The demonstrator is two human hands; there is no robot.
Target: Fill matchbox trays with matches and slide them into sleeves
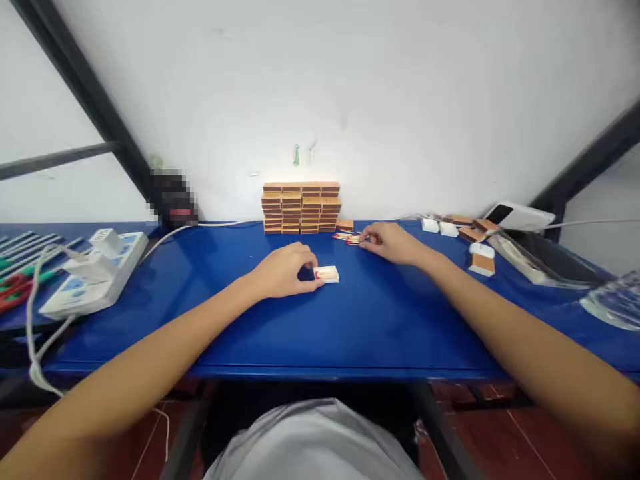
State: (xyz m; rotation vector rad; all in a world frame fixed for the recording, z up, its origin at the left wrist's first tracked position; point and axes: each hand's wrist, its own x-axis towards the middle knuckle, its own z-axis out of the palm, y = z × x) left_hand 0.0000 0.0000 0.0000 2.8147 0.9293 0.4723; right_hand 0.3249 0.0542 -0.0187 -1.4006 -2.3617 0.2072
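Blue bench (325, 327), both forearms (200, 333) reaching over its front edge, angled inward. Matchbox stack (301, 208) at the back. Left hand (289, 272) low, thumb and fingers arched, pinching the left end of a white tray (331, 280) lying mid-bench, matches (326, 273) inside. Right hand (393, 241) farther out, fingers bunched at a loose match pile (353, 240) near the stack's right end; from here I can't tell whether any match is gripped.
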